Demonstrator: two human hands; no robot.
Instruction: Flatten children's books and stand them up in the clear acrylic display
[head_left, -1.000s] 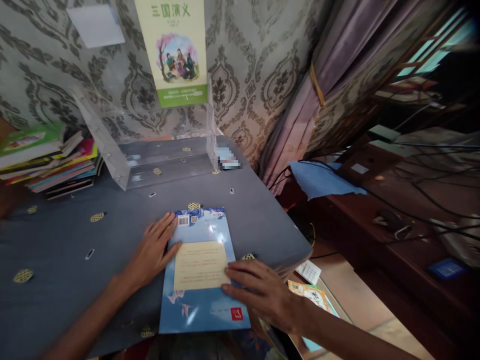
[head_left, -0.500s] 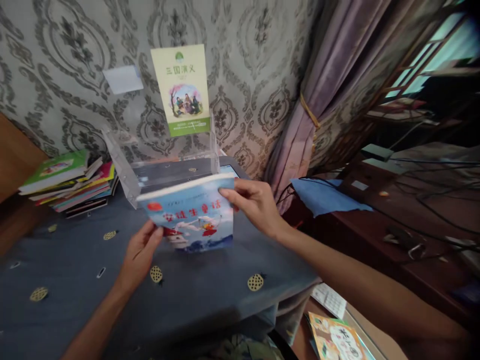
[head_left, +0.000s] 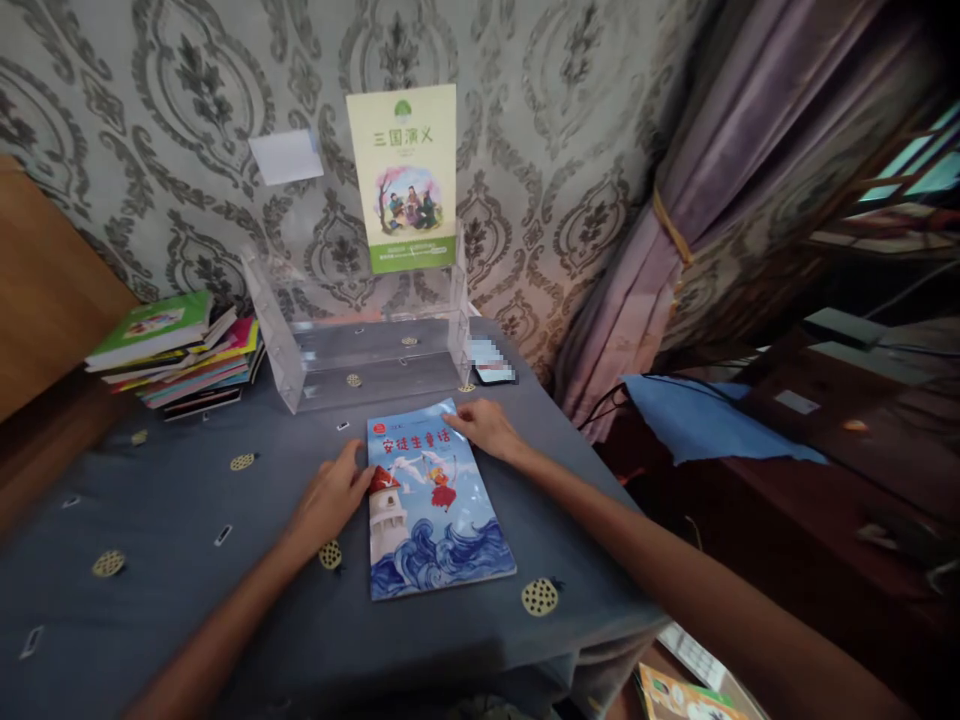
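A blue picture book (head_left: 439, 520) with red Chinese title letters, a lighthouse and waves on its cover lies face up, seemingly flat on the dark cloth. My left hand (head_left: 336, 492) holds its left edge, thumb at the cover and other fingers partly hidden. At the upper right corner, my right hand (head_left: 484, 428) pinches the book between thumb and fingers. Behind it stands a clear acrylic rack (head_left: 281, 335) of stepped shelves. A pale green and yellow book (head_left: 409, 215) rests upright at the rack's back.
A stack of books (head_left: 169, 350) sits at the left by the wall. A phone (head_left: 491, 362) lies right of the rack. The dark blue tablecloth (head_left: 172, 560) has pineapple prints. Beyond the table's right edge are a purple curtain (head_left: 637, 260), a blue cloth (head_left: 712, 425) and an orange book (head_left: 682, 695) lower down.
The blue book has come down from a raised, tilted pose to lie on the table nearer me, with both hands still at its edges. The view has shifted left.
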